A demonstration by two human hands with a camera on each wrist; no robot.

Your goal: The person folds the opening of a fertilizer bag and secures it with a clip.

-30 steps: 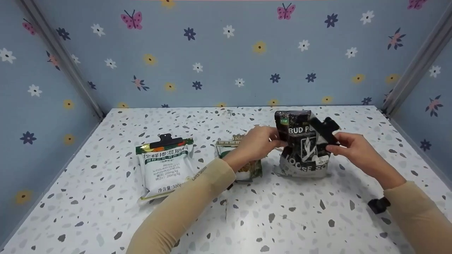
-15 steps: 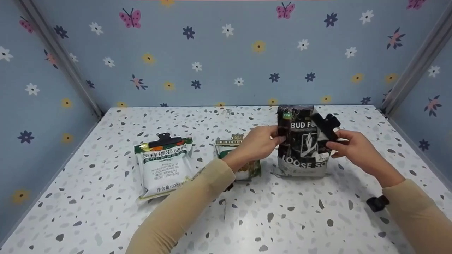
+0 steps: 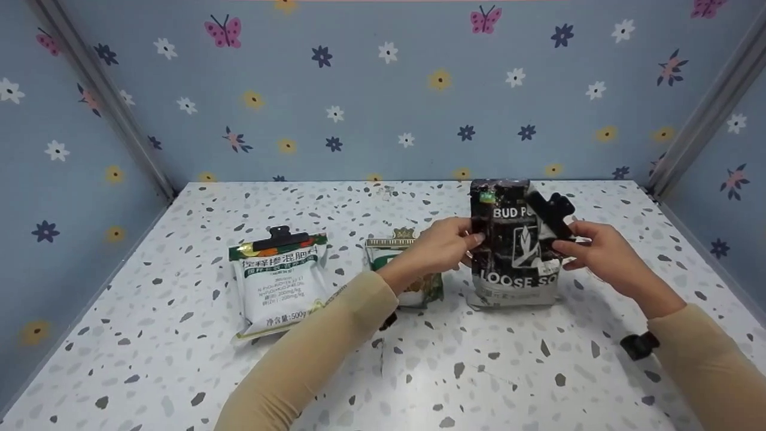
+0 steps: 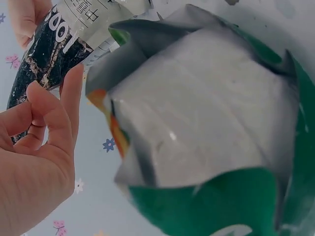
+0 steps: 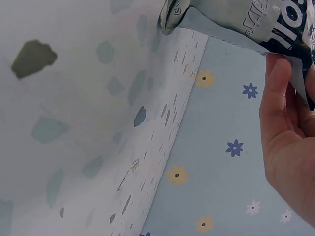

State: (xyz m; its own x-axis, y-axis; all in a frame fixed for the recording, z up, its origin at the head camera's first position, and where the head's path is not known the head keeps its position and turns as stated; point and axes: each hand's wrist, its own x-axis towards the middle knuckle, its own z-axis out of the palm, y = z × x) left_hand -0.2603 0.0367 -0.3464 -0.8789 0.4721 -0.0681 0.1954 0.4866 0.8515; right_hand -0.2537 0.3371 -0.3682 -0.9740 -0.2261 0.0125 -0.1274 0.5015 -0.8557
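A black bag [image 3: 508,233] with a pale lower part, printed "BUD P" and "LOOSE SO", stands upright on the table. My left hand [image 3: 440,245] grips its left edge, thumb in front. On the opposite side my right hand [image 3: 601,254] pinches the right edge; the right wrist view shows fingers [image 5: 278,93] at the bag's lettering. A black clip [image 3: 552,215] sits slanted at the upper right corner, just above the right fingers; how it is fastened is unclear. Behind my left forearm, a green-and-white bag [image 3: 383,257] gapes at the top, its silvery lining [image 4: 197,108] filling the left wrist view.
To the left lies a white fertiliser bag [image 3: 281,287] with a black clip [image 3: 279,238] across its top. The speckled table [image 3: 479,371] ends at a blue flowered wall [image 3: 383,120] behind, with similar panels on both sides.
The black bag was slumped and creased; its top has risen and it stands straighter. Lately its base has slid slightly towards me. Both hands stay at its sides.
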